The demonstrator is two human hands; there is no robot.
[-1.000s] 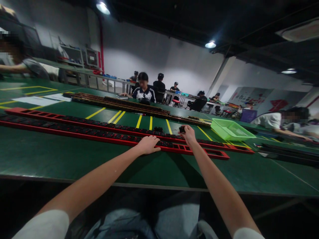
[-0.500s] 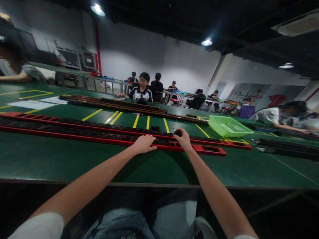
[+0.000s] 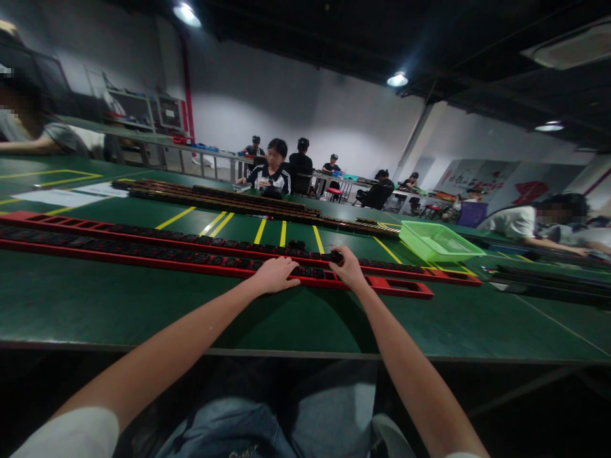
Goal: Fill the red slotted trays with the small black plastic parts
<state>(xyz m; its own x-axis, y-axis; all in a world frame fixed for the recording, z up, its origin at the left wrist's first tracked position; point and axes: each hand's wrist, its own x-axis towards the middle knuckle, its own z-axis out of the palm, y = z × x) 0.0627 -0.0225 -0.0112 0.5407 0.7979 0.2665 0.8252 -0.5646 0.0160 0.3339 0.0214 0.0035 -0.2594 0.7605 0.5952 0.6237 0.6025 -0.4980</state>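
Observation:
Two long red slotted frames lie side by side across the table, the near frame (image 3: 379,284) and the far frame (image 3: 461,278). Square black pieces (image 3: 317,273) fill many of their slots. Flat across the near frame rests my left hand (image 3: 275,275), fingers stretched and thumb apart. My right hand (image 3: 348,268) pinches a small black piece (image 3: 337,257) just above the frames, right of my left hand. A few loose black pieces (image 3: 296,246) sit heaped on the far frame. Slots near the right end of the near frame show no piece.
A light green plastic basket (image 3: 439,245) stands beyond the frames on the right. Long brown strips (image 3: 214,198) lie stacked farther back, near white papers (image 3: 62,197). Dark bars (image 3: 548,283) are at right. A person (image 3: 270,175) sits opposite; others work at both sides.
My right hand has shifted slightly left with the black piece. My left hand stays where it was. The person opposite has drawn a hand in toward the chest.

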